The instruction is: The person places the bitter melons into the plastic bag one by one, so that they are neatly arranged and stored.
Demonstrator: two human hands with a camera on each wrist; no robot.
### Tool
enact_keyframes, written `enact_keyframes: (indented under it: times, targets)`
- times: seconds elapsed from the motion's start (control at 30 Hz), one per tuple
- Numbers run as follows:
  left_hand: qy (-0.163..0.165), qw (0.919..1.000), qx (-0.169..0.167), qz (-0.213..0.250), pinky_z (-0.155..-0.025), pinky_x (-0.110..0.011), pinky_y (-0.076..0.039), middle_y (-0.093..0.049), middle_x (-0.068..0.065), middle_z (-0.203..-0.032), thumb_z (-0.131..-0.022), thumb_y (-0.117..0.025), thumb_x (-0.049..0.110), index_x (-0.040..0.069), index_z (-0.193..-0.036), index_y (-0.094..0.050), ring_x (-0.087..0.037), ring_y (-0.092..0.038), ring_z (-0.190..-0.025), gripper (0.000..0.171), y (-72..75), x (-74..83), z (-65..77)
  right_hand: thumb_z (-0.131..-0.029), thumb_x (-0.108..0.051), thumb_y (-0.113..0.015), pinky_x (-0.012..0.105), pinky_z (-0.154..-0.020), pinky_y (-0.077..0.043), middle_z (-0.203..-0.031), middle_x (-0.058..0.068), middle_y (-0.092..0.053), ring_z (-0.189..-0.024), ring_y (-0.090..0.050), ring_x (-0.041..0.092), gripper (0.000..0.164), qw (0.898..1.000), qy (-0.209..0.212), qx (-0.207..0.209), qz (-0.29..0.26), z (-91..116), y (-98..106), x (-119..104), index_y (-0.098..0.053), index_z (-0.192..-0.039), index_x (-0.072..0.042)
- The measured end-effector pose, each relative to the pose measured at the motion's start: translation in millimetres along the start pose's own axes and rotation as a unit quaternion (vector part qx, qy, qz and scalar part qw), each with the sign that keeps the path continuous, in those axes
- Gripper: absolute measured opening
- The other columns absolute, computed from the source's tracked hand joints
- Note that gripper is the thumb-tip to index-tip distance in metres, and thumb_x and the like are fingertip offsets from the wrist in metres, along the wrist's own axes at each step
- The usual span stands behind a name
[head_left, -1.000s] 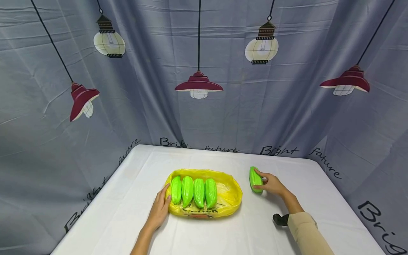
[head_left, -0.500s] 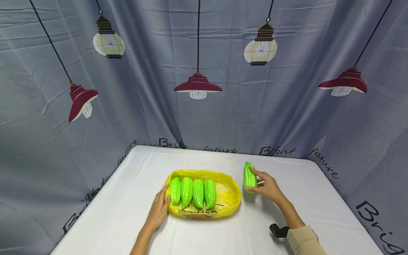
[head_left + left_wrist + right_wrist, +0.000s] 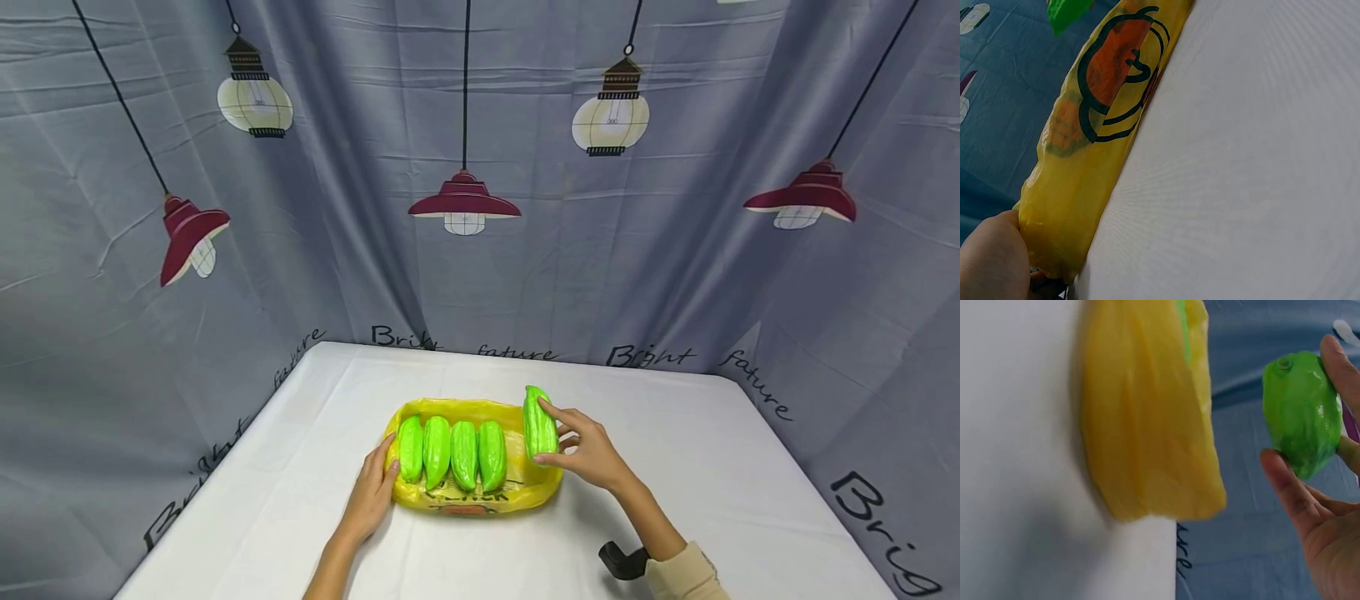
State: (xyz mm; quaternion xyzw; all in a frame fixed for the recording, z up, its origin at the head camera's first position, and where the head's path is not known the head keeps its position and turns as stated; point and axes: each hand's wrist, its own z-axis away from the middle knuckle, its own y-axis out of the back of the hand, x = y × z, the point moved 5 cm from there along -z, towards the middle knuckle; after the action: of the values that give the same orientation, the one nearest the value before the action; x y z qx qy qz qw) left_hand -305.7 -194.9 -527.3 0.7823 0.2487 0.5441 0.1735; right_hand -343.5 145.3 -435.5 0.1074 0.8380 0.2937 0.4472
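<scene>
My right hand (image 3: 588, 454) pinches a green ridged gourd (image 3: 540, 425) between thumb and fingers, holding it up over the right end of an oval container wrapped in a yellow plastic bag (image 3: 472, 500). In the right wrist view that glossy gourd (image 3: 1302, 412) appears above the level of the yellow wall (image 3: 1154, 425). Several similar gourds (image 3: 464, 455) lie side by side in the container's left and middle part. My left hand (image 3: 367, 492) holds the container's left end, fingers along the rim and thumb at the front; the left wrist view shows the thumb (image 3: 994, 256) against the yellow plastic.
The container stands on a white-covered table (image 3: 300, 467). A black mount (image 3: 624, 562) sits at the right wrist beside a beige sleeve (image 3: 684, 573). Behind the table hangs a grey-blue curtain (image 3: 337, 250) printed with lamps and lettering.
My right hand has lifted the gourd from the table on the right and carried it left over the container's right end. The left hand has stayed at the container.
</scene>
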Motion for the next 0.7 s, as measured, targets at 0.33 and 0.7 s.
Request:
enact_keyframes:
  times: [0.33,0.7]
  targets:
    - [0.004,1.0,-0.005,-0.002,-0.099,-0.062,-0.025,-0.033,-0.025,-0.137,-0.101,-0.036,0.028,0.013,-0.146,-0.026,-0.046,-0.032,-0.125,0.048,0.4,0.6,-0.7,-0.064,-0.043,-0.081,0.028,-0.061,-0.049,-0.099,0.002,-0.06,-0.069,-0.055,0.015,0.084,0.998,0.002,0.006,0.064,0,-24,7,-0.048,-0.136,-0.015]
    - [0.007,1.0,-0.003,0.003,-0.098,-0.062,-0.026,-0.033,-0.025,-0.138,-0.101,-0.036,0.029,0.014,-0.146,-0.026,-0.046,-0.032,-0.125,0.048,-0.4,1.2,-0.3,-0.063,-0.054,-0.077,0.039,-0.07,-0.046,-0.11,0.009,-0.062,-0.082,-0.053,0.019,0.085,0.99,-0.055,-0.027,0.131,5,-41,13,-0.049,-0.136,-0.02]
